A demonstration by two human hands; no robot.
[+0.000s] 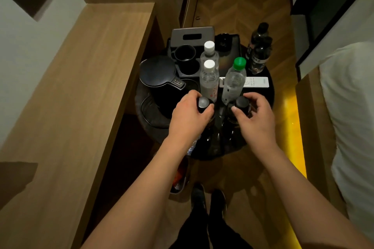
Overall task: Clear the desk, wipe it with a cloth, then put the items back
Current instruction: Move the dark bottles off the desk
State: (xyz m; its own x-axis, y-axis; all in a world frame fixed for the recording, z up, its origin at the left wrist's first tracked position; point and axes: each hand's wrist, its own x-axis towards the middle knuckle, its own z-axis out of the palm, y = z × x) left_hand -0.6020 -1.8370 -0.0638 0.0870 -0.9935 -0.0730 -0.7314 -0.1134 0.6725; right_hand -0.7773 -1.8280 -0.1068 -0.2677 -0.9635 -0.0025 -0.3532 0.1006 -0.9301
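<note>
Both hands' fingers curled round dark bottle caps: left hand (189, 112), right hand (255, 116); desk items parked on round table (270, 95).

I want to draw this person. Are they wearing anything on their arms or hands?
No. Both arms are bare as far up as the view shows, no sleeves. The left hand and right hand have no gloves, rings or watch, and the nails are short.
</note>
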